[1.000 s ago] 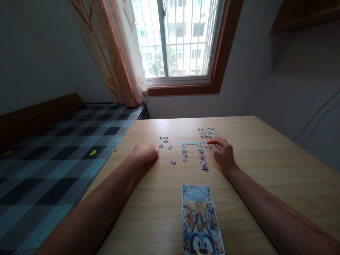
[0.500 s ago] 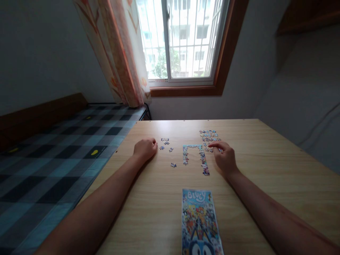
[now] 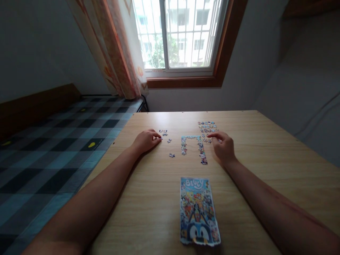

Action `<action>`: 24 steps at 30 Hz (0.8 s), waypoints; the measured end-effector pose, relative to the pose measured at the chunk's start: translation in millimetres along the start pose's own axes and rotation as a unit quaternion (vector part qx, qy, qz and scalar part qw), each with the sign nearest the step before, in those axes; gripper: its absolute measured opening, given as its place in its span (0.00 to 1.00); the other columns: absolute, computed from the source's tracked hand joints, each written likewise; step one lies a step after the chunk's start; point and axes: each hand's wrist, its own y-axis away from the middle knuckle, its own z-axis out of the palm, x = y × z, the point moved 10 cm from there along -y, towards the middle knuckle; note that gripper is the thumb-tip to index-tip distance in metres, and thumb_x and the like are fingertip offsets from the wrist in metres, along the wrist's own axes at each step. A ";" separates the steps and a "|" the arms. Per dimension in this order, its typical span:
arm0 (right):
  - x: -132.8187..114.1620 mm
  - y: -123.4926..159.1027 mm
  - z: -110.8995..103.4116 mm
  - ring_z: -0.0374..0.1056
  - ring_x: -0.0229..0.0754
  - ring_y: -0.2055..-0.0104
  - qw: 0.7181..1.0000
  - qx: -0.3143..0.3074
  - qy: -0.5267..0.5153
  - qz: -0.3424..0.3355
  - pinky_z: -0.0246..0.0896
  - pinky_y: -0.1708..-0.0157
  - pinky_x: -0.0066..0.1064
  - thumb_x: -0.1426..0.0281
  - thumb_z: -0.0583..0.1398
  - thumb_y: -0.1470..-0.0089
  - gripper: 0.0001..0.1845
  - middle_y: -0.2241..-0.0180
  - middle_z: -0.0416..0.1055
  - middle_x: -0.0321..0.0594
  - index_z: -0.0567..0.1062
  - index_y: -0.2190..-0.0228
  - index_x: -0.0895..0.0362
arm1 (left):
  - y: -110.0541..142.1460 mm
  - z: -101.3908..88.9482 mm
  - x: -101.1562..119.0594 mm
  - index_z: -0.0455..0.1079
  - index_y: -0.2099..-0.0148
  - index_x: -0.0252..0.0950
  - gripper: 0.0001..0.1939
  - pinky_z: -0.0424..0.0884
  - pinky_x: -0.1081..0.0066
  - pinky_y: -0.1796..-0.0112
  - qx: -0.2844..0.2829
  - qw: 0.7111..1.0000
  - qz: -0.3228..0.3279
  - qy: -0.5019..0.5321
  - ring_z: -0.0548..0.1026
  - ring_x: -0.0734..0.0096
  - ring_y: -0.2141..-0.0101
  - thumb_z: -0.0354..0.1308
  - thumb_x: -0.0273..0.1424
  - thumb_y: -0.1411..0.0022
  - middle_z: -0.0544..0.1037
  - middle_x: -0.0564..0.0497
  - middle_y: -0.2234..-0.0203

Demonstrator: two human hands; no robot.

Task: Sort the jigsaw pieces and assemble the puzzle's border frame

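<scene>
My left hand (image 3: 146, 140) rests low over the table, its fingertips closed on a small puzzle piece (image 3: 161, 139). Several loose puzzle pieces (image 3: 169, 141) lie near it. In the middle is a partly joined puzzle border (image 3: 183, 146), shaped like an upside-down U with its right side longer. To the right, my right hand (image 3: 224, 145) holds nothing visible; its index finger stretches toward rows of loose pieces (image 3: 207, 126), thumb apart and the other fingers curled. Its palm side is hidden. Closer to me lies a Bluey picture sheet (image 3: 198, 212) with a torn lower edge.
The wooden table (image 3: 143, 212) reaches toward a barred window (image 3: 186, 39). A bed with a checked cover (image 3: 53, 145) stands along the left side, below a patterned curtain (image 3: 106, 46). A shelf (image 3: 300, 7) juts out at upper right.
My left hand has moved slightly right onto the piece that lay beside it and closed its fingertips on it. My right hand stays by the rows. The view has tilted down, showing more of the sheet.
</scene>
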 end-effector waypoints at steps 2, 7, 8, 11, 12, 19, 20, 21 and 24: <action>0.1 -0.1 -1.2 0.74 0.48 0.61 1.000 0.000 0.005 -0.002 0.68 0.56 0.43 0.73 0.56 0.51 0.12 0.68 0.79 0.40 0.80 0.74 0.53 | -0.9 1.4 5.9 0.81 0.57 0.39 0.17 0.67 0.69 0.62 -0.008 0.999 0.010 -0.030 0.75 0.69 0.66 0.55 0.41 0.37 0.79 0.48 0.57; 1.9 0.1 -1.5 0.74 0.48 0.62 1.000 -0.004 0.017 -0.009 0.69 0.58 0.41 0.74 0.56 0.51 0.12 0.69 0.79 0.40 0.81 0.74 0.53 | -3.7 5.9 17.5 0.79 0.56 0.38 0.16 0.65 0.69 0.62 -0.023 0.994 0.022 -0.108 0.75 0.63 0.60 0.53 0.38 0.36 0.79 0.46 0.54; 0.8 0.2 -1.4 0.74 0.47 0.62 1.000 -0.005 0.020 -0.015 0.69 0.58 0.41 0.74 0.56 0.51 0.13 0.69 0.79 0.40 0.81 0.74 0.53 | -4.5 6.4 17.4 0.79 0.57 0.38 0.15 0.64 0.69 0.63 -0.024 0.994 0.022 -0.103 0.75 0.63 0.60 0.53 0.38 0.36 0.79 0.46 0.55; -4.8 0.3 -1.2 0.74 0.46 0.62 0.999 -0.009 0.032 -0.035 0.69 0.57 0.41 0.75 0.56 0.50 0.13 0.69 0.79 0.39 0.81 0.74 0.53 | -6.5 6.4 7.6 0.78 0.58 0.35 0.14 0.63 0.69 0.64 -0.024 0.999 0.004 -0.028 0.73 0.66 0.65 0.57 0.39 0.38 0.79 0.46 0.61; -7.2 0.5 -0.9 0.74 0.47 0.61 0.998 -0.011 0.035 -0.042 0.69 0.56 0.41 0.75 0.56 0.50 0.13 0.69 0.79 0.39 0.80 0.74 0.53 | -6.9 6.3 0.8 0.78 0.59 0.35 0.14 0.63 0.70 0.65 -0.024 1.000 -0.011 0.009 0.72 0.68 0.66 0.58 0.39 0.40 0.79 0.47 0.64; -29.0 4.7 5.6 0.73 0.47 0.60 0.993 -0.038 0.043 -0.100 0.68 0.53 0.44 0.77 0.56 0.49 0.14 0.69 0.78 0.40 0.80 0.74 0.52 | -3.2 3.1 -32.4 0.75 0.62 0.33 0.15 0.63 0.69 0.70 0.010 0.962 -0.121 0.245 0.67 0.72 0.73 0.62 0.41 0.43 0.74 0.50 0.75; -33.9 6.0 6.8 0.73 0.47 0.59 0.992 -0.041 0.046 -0.112 0.68 0.52 0.44 0.77 0.56 0.48 0.14 0.68 0.78 0.40 0.81 0.73 0.52 | -2.8 3.3 -28.5 0.74 0.61 0.34 0.15 0.63 0.68 0.70 0.009 0.955 -0.125 0.269 0.67 0.72 0.73 0.61 0.41 0.42 0.74 0.50 0.75; -39.6 7.6 8.2 0.73 0.48 0.58 0.990 -0.045 0.047 -0.126 0.68 0.52 0.45 0.77 0.57 0.48 0.14 0.66 0.78 0.40 0.81 0.72 0.52 | -2.7 3.7 -21.9 0.74 0.59 0.35 0.15 0.63 0.68 0.71 0.005 0.949 -0.127 0.290 0.67 0.72 0.73 0.60 0.41 0.40 0.75 0.49 0.75; -59.7 14.0 12.9 0.71 0.48 0.54 0.982 -0.061 0.051 -0.169 0.67 0.49 0.47 0.78 0.57 0.47 0.16 0.62 0.77 0.41 0.82 0.65 0.51 | -3.1 6.9 12.2 0.74 0.57 0.37 0.13 0.63 0.69 0.73 -0.037 0.938 -0.106 0.329 0.69 0.72 0.73 0.56 0.41 0.35 0.77 0.46 0.72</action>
